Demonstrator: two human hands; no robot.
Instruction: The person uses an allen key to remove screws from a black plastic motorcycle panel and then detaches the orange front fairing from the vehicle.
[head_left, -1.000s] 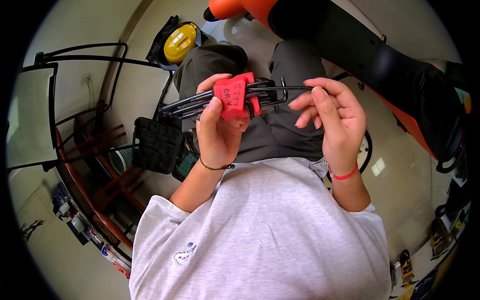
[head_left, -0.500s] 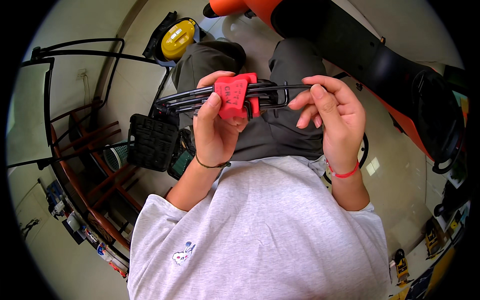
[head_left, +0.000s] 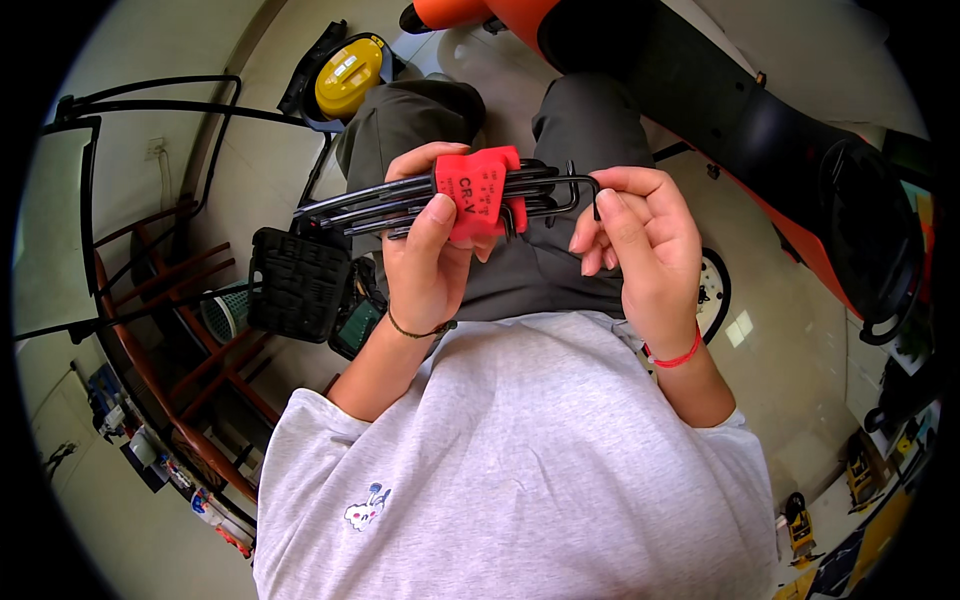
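A red holder [head_left: 468, 195] full of black hex keys [head_left: 375, 203] lies across my left hand [head_left: 425, 250], which grips it between the thumb in front and the fingers behind. The long arms of the keys point left, and their bent ends stick out on the right. One L-shaped hex key [head_left: 596, 190] reaches farther right than the others. At its bend, my right hand [head_left: 655, 235] pinches it with thumb and forefinger, the other fingers curled loosely below. The holder hangs above my lap, in front of my dark trousers [head_left: 540, 270].
Left of my legs sit an open black tool case [head_left: 300, 290] and a yellow hard hat [head_left: 348, 78]. A wooden rack [head_left: 185, 340] and a green basket [head_left: 228, 312] stand farther left. An orange and black vehicle [head_left: 720, 110] stretches along the right.
My right hand has moved left toward the holder, and the pinched hex key now sticks out less. Its short bent arm has come into sight. The holder has shifted slightly right.
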